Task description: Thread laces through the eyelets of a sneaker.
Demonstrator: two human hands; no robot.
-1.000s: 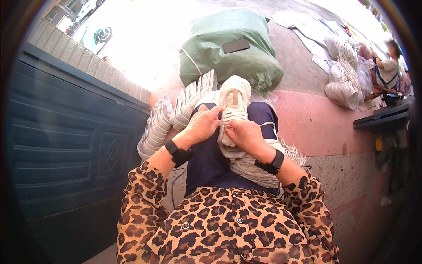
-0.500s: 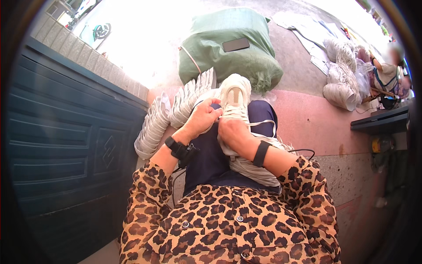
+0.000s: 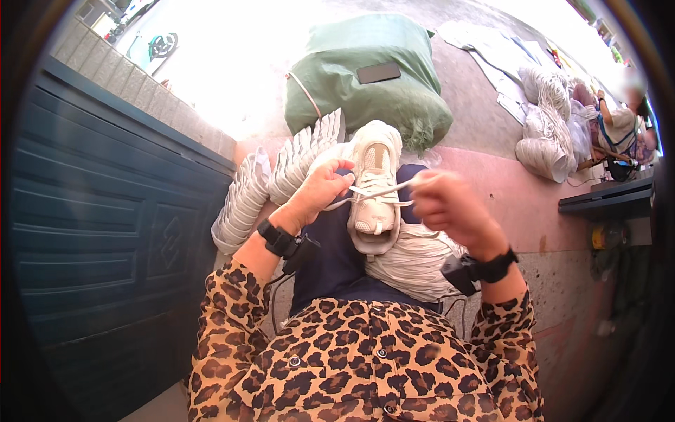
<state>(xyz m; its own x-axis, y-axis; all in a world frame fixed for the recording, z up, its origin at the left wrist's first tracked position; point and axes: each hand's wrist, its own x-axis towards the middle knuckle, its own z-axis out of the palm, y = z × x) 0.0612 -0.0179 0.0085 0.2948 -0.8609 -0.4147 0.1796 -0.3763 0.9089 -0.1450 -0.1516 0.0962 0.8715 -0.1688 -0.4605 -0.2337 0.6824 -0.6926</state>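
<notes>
A cream sneaker [image 3: 376,212] rests on my lap, its toe pointing away from me and its tongue and heel opening toward me. A pale shoelace [image 3: 385,190] stretches across it between my hands. My left hand [image 3: 322,190] pinches one part of the lace at the shoe's left side. To the right of the shoe, my right hand [image 3: 453,207], smeared by motion, is closed on the lace and pulls it taut. A thick bundle of pale laces [image 3: 411,266] lies on my lap beneath and right of the shoe.
Stacked pale shoe parts [image 3: 242,200] stand at my left, beside a dark blue panelled door [image 3: 91,211]. Ahead sits a green sack [image 3: 358,46] with a black phone [image 3: 378,72] on it. Bundled pale material [image 3: 545,144] lies at right, near another person [image 3: 622,126].
My right hand has moved from over the shoe out to the right, drawing the lace with it and uncovering the tongue and heel. My left hand has stayed nearly in place.
</notes>
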